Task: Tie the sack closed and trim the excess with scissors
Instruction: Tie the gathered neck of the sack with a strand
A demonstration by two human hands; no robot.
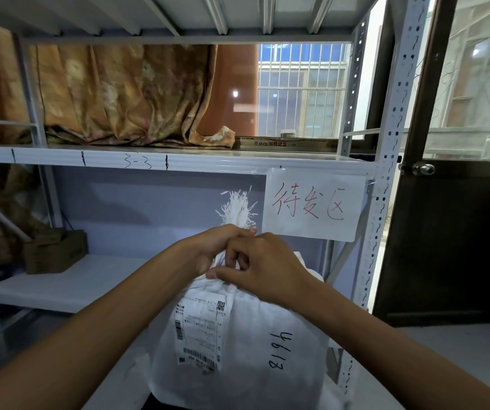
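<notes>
Neck of the sack (255,335) hides under left hand (212,247) and right hand (267,261); its label (201,329) print unreadable.

Cardboard box (55,251) on lower shelf (60,288); paper sign (315,202) hangs from rack (386,173); curtain (119,96) above.

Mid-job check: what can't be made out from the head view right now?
Neck of the white woven sack, head view: covered by the left hand and right hand; any tie or knot is hidden.
Sack's base: cut off by the bottom edge.
White shipping label: print too small to read.
Scissors: none in view.
</notes>
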